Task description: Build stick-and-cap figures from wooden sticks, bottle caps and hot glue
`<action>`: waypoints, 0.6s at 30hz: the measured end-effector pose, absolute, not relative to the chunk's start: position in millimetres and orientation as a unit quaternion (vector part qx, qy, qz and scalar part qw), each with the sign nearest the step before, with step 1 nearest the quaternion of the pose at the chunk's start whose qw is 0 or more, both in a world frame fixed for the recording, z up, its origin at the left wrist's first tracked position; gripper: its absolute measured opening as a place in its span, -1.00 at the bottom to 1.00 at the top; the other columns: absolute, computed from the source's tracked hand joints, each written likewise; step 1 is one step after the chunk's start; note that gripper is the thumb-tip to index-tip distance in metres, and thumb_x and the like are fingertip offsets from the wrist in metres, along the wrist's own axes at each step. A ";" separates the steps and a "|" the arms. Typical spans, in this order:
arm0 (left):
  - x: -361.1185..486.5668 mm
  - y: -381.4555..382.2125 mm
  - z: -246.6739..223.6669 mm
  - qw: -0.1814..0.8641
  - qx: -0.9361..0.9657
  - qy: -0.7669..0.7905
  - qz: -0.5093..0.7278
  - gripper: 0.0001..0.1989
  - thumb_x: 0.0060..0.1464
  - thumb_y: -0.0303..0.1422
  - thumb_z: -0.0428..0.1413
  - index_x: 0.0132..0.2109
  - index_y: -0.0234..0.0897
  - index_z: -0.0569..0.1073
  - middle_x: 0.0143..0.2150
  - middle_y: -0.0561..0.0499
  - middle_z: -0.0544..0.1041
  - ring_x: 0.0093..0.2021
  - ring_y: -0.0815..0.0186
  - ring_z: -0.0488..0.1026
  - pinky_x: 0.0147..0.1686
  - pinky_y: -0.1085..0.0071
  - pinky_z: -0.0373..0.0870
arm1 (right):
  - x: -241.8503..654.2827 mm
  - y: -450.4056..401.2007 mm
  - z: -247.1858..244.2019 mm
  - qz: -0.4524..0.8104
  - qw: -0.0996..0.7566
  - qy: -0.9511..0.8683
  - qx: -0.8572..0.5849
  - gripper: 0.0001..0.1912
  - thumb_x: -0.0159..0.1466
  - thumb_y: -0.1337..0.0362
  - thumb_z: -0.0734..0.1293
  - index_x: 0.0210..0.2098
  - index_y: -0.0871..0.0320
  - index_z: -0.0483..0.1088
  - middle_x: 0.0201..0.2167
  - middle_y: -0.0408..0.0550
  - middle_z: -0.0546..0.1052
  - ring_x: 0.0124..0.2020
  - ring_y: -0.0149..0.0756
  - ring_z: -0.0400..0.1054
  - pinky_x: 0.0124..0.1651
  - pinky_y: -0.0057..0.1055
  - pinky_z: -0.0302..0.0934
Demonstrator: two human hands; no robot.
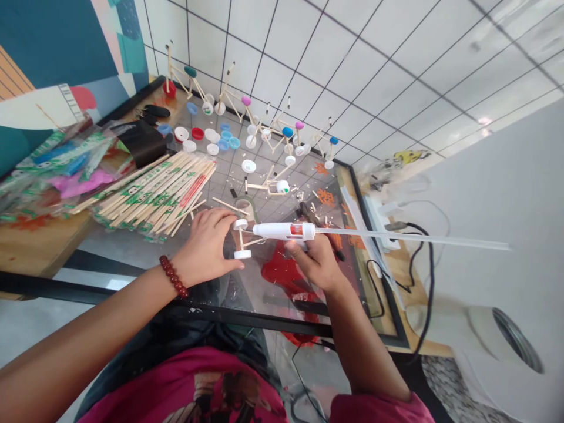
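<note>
My left hand (206, 244), with a beaded bracelet at the wrist, holds a small stick frame (242, 239) that has a white bottle cap at each end. My right hand (318, 260) is wrapped round a white glue gun (282, 231). The gun's nozzle points left and lies close beside the frame; whether it touches cannot be made out. A long clear glue stick (409, 237) sticks out of the gun's rear to the right. Beyond the hands, a stick model with a white cap (282, 187) lies on the glass table.
Wrapped chopsticks (152, 194) lie at the left near plastic bags (66, 158). Loose caps (198, 134) and several stick models with coloured tops (287, 132) line the back by the tiled wall. A power strip (382, 223) and black cables (429, 294) are at the right.
</note>
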State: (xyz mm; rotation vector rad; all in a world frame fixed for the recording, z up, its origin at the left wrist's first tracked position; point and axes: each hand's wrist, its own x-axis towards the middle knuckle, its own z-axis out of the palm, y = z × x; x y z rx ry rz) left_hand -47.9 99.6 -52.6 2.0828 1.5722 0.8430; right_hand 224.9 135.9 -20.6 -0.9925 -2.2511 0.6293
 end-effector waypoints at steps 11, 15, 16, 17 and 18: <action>-48.6 98.2 -46.0 0.209 0.751 0.561 0.279 -0.23 -0.22 -0.16 0.49 0.18 -0.13 0.52 0.30 -0.28 0.52 0.37 -0.32 0.40 0.41 -0.34 0.25 | 221.8 135.9 -17.5 0.244 0.298 -0.840 -0.383 -0.58 0.53 -0.06 0.24 -0.20 0.11 0.55 -0.35 -0.04 0.60 -0.35 -0.17 0.46 -0.19 -0.25 0.38; -48.6 98.0 -45.2 0.212 0.749 0.560 0.284 -0.24 -0.23 -0.16 0.49 0.17 -0.12 0.53 0.30 -0.27 0.53 0.37 -0.33 0.40 0.40 -0.35 0.25 | 220.7 135.2 -18.7 0.254 0.304 -0.831 -0.390 -0.53 0.52 -0.12 0.24 -0.21 0.10 0.55 -0.41 -0.06 0.58 -0.40 -0.18 0.42 -0.25 -0.26 0.36; -48.6 97.8 -44.8 0.213 0.748 0.560 0.286 -0.24 -0.25 -0.16 0.49 0.17 -0.12 0.53 0.29 -0.28 0.53 0.36 -0.34 0.40 0.39 -0.36 0.25 | 221.6 135.1 -18.9 0.253 0.303 -0.831 -0.391 -0.53 0.52 -0.13 0.24 -0.21 0.10 0.54 -0.43 -0.07 0.56 -0.42 -0.19 0.40 -0.27 -0.26 0.34; -48.6 97.6 -44.1 0.214 0.747 0.561 0.286 -0.24 -0.25 -0.17 0.49 0.16 -0.14 0.54 0.29 -0.28 0.53 0.36 -0.35 0.40 0.39 -0.36 0.26 | 222.9 135.0 -18.7 0.252 0.299 -0.833 -0.392 -0.53 0.52 -0.12 0.24 -0.21 0.10 0.55 -0.44 -0.07 0.56 -0.43 -0.20 0.39 -0.28 -0.27 0.32; -48.5 97.2 -43.3 0.215 0.747 0.562 0.282 -0.25 -0.24 -0.17 0.49 0.16 -0.15 0.54 0.29 -0.28 0.53 0.36 -0.36 0.40 0.39 -0.35 0.26 | 224.4 135.0 -17.9 0.254 0.293 -0.835 -0.390 -0.54 0.52 -0.11 0.24 -0.20 0.10 0.55 -0.44 -0.07 0.56 -0.43 -0.20 0.39 -0.28 -0.27 0.32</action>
